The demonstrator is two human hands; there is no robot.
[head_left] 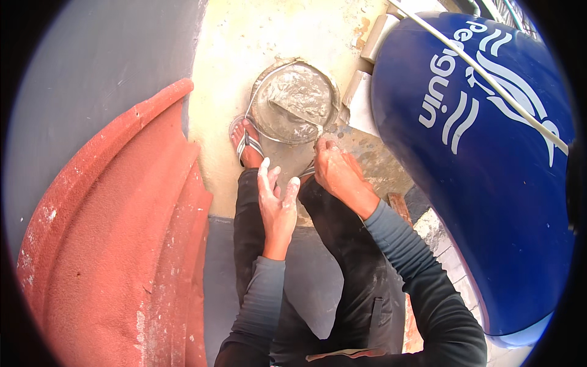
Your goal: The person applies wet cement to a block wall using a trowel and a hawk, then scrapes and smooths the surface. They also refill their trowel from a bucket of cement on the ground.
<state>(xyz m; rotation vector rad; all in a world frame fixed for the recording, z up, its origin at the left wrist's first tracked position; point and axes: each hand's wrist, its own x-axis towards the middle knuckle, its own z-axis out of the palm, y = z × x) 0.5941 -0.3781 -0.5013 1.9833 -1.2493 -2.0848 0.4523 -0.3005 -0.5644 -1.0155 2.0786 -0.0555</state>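
A round bucket [259, 129] full of wet grey mortar [306, 92] stands on the floor in front of my feet, its thin wire handle lying over the left rim. My right hand [340, 170] is closed at the bucket's near right edge. It grips what looks like a trowel [295, 112], whose mortar-coated blade lies in the mix; the handle is hidden in my fingers. Lower and to the left, my left hand [277, 205] is held open in the air, fingers apart and whitened with dried mortar. Nothing is in it.
On the left leans a large red curved sheet [122, 226] against a grey wall [116, 61]. A big blue tank [465, 165] fills the right, with a thin pale pole [483, 72] across it. Pale blocks [362, 103] stand beside the tank. My sandalled left foot [249, 145] is next to the bucket.
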